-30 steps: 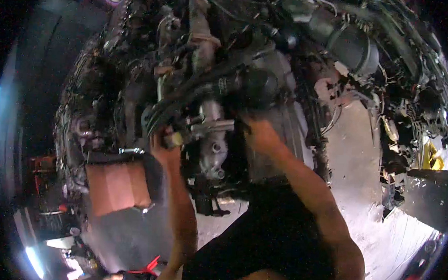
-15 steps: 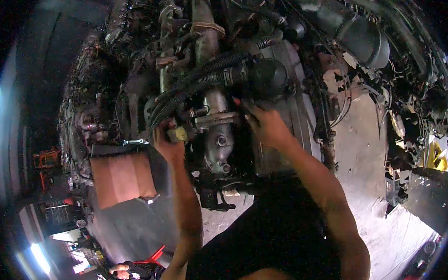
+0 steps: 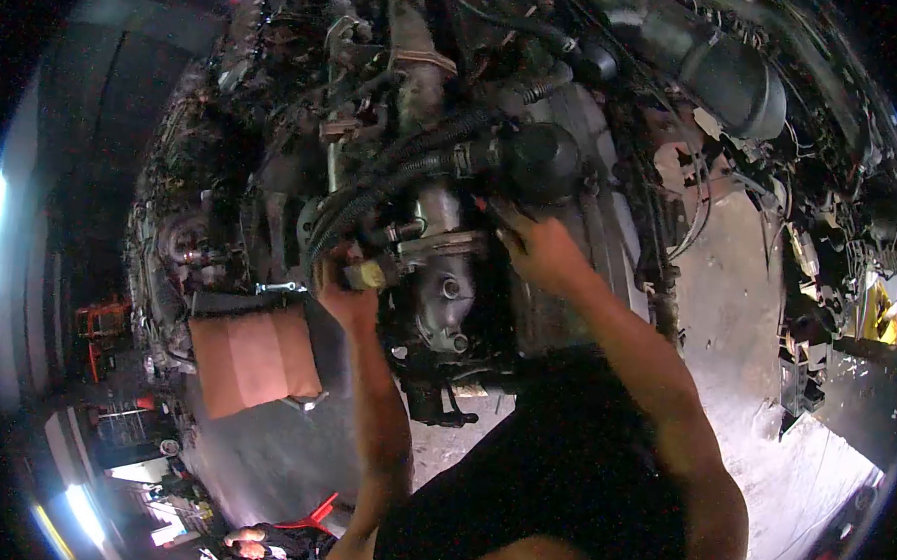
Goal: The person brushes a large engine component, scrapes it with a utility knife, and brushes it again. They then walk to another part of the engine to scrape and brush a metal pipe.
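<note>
My left hand (image 3: 347,294) is at the lower end of a bundle of black corrugated hoses (image 3: 347,208), its fingers curled. A yellowish plug-like piece (image 3: 370,274) sits against its thumb side. What those fingers grip is hidden. To the right, my right hand (image 3: 545,252) reaches in below a round black housing (image 3: 541,162), fingers bent and partly lost in shadow. Something small and reddish (image 3: 482,203) shows by its fingertips; I cannot make out what it holds. Between both hands stands a metal pipe with a flange joint (image 3: 440,248) above a metal casting (image 3: 445,305).
An orange-brown pad (image 3: 255,360) lies on a dark surface at left, with a wrench (image 3: 282,287) just above it. A black cylinder (image 3: 734,82) is at upper right. Loose wires (image 3: 697,206) hang on the right. Another person (image 3: 272,548) appears at the bottom left.
The view has shifted slightly, so the scene sits a little further right. Both hands stay at nearly the same places on the engine, with little visible movement.
</note>
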{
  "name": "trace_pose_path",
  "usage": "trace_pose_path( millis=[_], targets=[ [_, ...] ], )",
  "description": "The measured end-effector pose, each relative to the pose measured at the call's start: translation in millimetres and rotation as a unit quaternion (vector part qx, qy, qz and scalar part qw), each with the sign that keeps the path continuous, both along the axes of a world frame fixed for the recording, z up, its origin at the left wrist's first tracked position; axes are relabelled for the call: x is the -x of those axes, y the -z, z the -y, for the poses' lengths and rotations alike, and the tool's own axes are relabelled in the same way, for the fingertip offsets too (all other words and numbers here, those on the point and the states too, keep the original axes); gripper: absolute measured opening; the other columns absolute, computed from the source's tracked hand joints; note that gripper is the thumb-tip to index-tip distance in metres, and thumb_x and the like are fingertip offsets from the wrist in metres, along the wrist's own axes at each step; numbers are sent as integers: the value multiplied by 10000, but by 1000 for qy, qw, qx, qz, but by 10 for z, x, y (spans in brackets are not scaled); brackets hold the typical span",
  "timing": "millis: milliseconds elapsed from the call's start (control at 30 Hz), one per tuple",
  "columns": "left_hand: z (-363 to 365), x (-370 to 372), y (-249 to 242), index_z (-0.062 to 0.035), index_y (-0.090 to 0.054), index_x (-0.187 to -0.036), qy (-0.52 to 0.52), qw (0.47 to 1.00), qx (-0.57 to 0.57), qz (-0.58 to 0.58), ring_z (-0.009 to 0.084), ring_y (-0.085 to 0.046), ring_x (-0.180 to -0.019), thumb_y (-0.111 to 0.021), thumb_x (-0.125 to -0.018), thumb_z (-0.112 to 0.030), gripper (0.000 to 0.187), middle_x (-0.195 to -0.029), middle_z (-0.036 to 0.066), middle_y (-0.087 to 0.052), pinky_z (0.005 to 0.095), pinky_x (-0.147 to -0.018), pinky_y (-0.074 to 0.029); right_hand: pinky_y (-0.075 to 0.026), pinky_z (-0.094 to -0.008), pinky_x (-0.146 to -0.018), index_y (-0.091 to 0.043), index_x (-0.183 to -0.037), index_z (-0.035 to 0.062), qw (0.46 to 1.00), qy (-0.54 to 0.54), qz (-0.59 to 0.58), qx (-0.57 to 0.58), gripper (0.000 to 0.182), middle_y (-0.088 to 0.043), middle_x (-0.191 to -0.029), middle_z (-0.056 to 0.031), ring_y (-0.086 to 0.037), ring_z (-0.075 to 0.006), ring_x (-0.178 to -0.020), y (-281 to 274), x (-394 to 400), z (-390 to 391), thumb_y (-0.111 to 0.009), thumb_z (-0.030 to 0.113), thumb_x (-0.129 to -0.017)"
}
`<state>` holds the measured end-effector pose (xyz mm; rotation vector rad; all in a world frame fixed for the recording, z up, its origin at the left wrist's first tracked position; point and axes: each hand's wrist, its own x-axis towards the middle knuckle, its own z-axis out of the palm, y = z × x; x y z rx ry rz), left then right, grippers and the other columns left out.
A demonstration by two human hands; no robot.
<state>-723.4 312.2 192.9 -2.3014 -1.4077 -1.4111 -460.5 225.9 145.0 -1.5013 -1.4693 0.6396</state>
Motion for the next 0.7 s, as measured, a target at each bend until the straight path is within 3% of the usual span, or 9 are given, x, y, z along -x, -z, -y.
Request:
trace_pose_path(
  millis=[33, 67, 167, 233, 333, 433, 567, 633, 700],
  targets=[
    [-13, 14, 22, 12, -650, -939, 2, 1000, -4, 9, 304, -608, -843, -635, -811, -105, 174, -890, 150, -627, 384, -763, -484, -491, -500, -692, -562, -1279, 177, 997, 26, 29, -72, 420, -624, -875, -271, -597, -451, -769, 20, 21, 49, -581, 121, -863],
    [-23, 19, 41, 8, -651, -934, 5, 1000, -8, 19, 302, -606, -835, -638, -810, -105, 168, -884, 147, -626, 384, -755, -483, -491, -500, -692, -562, -1279, 177, 997, 24, 31, -73, 420, -624, -875, -271, -597, -451, -769, 30, 22, 55, -581, 121, -863],
    [-29, 69, 52, 5, -648, -919, 17, 1000, -15, -14, 293, -610, -842, -654, -808, -107, 158, -883, 140, -628, 376, -756, -486, -491, -504, -677, -560, -1280, 183, 1000, -2, -4, -2, 426, -622, -877, -274, -596, -453, -757, 3, 12, 5, -588, 131, -859],
    [-25, 21, 70, 2, -647, -915, 14, 1000, -5, 19, 294, -612, -846, -662, -808, -109, 154, -888, 137, -628, 375, -755, -489, -521, -512, -769, -434, -1386, 233, 994, -27, 65, 80, 520, -619, -1064, -246, -606, -441, -897, 144, -24, -284, -547, 223, -879],
    [-44, 75, 92, -3, -646, -913, 9, 1000, 0, 30, 295, -617, -854, -673, -808, -110, 153, -903, 135, -629, 373, -759, -493, -493, -503, -694, -529, -1309, 198, 998, 1, 52, 36, 436, -616, -945, -275, -596, -464, -767, 44, -13, -258, -587, 163, -878],
    [-68, 105, 90, -6, -650, -918, 8, 1000, -10, 8, 295, -619, -857, -675, -810, -111, 152, -914, 136, -630, 371, -764, -494, -494, -500, -687, -582, -1238, 130, 996, 10, 90, 21, 365, -618, -885, -273, -597, -454, -762, -184, 28, 83, -580, 151, -873],
    [-20, 51, 31, -9, -654, -920, 12, 1000, -13, -2, 294, -620, -857, -668, -814, -112, 149, -914, 136, -633, 369, -766, -494, -529, -515, -710, -509, -1323, 154, 998, 19, 54, -25, 485, -648, -922, -236, -619, -445, -762, -23, 77, -82, -547, 178, -840],
    [-18, 43, 31, -11, -654, -920, 18, 1000, -14, -4, 301, -620, -857, -667, -815, -120, 152, -914, 138, -632, 373, -766, -493, -528, -515, -717, -445, -1368, 155, 991, -25, 99, 81, 501, -621, -1010, -260, -619, -441, -803, 14, 26, -316, -527, 206, -877],
    [-36, 41, 21, -12, -655, -921, 21, 1000, -20, -3, 308, -620, -858, -666, -817, -127, 155, -914, 140, -632, 376, -765, -493, -528, -517, -714, -454, -1357, 142, 993, -18, 93, 65, 491, -622, -998, -264, -622, -438, -802, 8, 35, -304, -525, 206, -875]
  ],
)
